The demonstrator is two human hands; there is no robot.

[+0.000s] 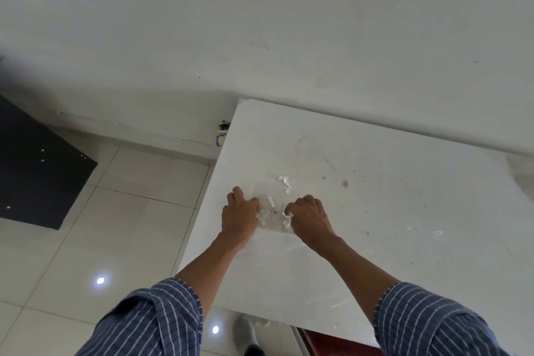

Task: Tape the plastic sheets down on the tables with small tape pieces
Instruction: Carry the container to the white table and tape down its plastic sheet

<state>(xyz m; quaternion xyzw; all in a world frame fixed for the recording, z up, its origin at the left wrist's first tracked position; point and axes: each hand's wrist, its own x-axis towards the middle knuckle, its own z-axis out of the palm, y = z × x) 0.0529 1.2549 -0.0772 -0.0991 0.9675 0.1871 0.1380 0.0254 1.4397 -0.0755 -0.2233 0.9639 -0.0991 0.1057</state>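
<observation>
Small tape pieces (273,212) lie in a loose white cluster near the table's (390,188) left edge, on glossy plastic sheet (332,283). Both arms reach forward — left hand (239,215) and right hand (307,218) flank the cluster, fingers curled down, knuckles up; whether they pinch tape I cannot tell.

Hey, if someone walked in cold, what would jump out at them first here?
Two hands, left hand and right hand, meet over a cluster of small white tape pieces near the left edge of the white table. Striped blue sleeves fill the bottom corners, and a dark panel sits at far left.
</observation>
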